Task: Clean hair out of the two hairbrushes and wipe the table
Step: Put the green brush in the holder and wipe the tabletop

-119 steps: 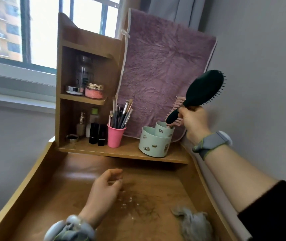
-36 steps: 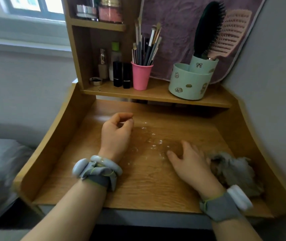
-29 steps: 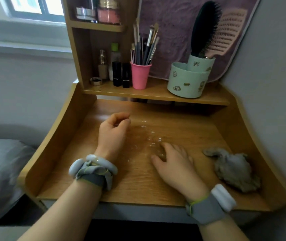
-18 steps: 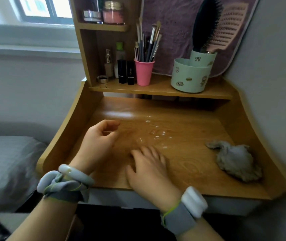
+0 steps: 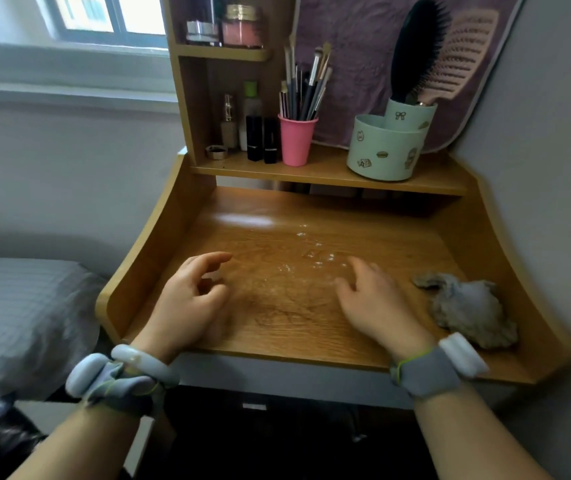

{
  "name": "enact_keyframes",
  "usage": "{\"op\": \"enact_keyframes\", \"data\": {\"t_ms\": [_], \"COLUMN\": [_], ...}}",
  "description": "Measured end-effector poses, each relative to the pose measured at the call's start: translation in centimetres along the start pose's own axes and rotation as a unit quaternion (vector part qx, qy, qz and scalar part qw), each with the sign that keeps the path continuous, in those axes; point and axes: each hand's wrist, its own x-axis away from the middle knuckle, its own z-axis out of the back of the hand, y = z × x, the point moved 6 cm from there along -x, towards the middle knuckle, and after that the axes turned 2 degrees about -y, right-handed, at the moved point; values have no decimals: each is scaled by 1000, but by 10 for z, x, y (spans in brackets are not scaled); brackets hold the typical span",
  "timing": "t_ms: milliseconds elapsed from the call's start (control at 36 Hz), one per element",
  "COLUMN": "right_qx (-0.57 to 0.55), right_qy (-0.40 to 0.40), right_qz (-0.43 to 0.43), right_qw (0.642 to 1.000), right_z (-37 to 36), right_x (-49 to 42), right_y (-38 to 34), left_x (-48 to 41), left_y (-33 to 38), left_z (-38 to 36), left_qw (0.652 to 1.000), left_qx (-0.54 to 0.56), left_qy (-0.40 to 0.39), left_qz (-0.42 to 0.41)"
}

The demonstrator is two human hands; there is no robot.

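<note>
Wood-grain table (image 5: 312, 327), head view. L hand (image 5: 187, 303): left of grey cloth (image 5: 467, 313) and well apart from it, resting on the tabletop, index out, other fingers loosely curled, nothing held. R hand (image 5: 370, 303): just left of cloth, palm down, fingers straight and spread flat on the wood, nothing held. Between the hands, i.e. left of cloth: thin dark lines (image 5: 277, 306), prob. loose hair, though blur leaves this unsure. White specks (image 5: 315, 258): left of cloth, farther from viewer. Cloth itself is crumpled, near table's right wall. Black hairbrush (image 5: 415, 46) & pink hairbrush (image 5: 464, 57): behind and above cloth, heads up, handles in mint holder (image 5: 384, 147) on shelf (image 5: 329, 171). Pink cup (image 5: 296, 140) w/ makeup brushes: same shelf, further left of cloth.
</note>
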Motion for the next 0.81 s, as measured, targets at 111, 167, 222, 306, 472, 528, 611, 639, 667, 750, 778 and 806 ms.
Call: {"op": "enact_keyframes", "data": {"t_ms": [111,167,222,306,472,528,611,639,667,750,778,806], "right_qx": [57,50,37,47,81,88,91,89,89,91,96,98], "right_qy": [-30,-55,-83,-124,-200,-208,-199,-202,-207,-205,-197,-186], "right_qz": [-35,-7,32,84,229,274,312,316,314,286,272,259], "right_qw": [997,997,995,988,949,935,924,923,922,931,937,943], "right_z": [-10,-20,-33,-54,-84,-84,-72,-67,-62,-48,-43,-38], "right_x": [-15,-15,-11,-5,18,27,35,37,40,42,44,44], "right_y": [4,-11,-36,-77,-141,-148,-141,-135,-127,-97,-85,-74], "left_x": [2,3,4,6,8,8,9,9,10,10,10,10], "left_y": [-4,-4,-4,-8,-16,-19,-22,-22,-23,-21,-20,-19], "left_z": [6,9,12,16,24,25,27,28,27,26,23,20], "left_qw": [998,994,990,983,967,956,949,950,951,960,964,967], "left_qx": [60,97,128,166,211,245,268,267,264,238,229,220], "left_qy": [34,48,65,77,129,139,140,140,139,130,120,113], "left_qz": [2,7,15,32,66,82,85,84,83,71,68,64]}}
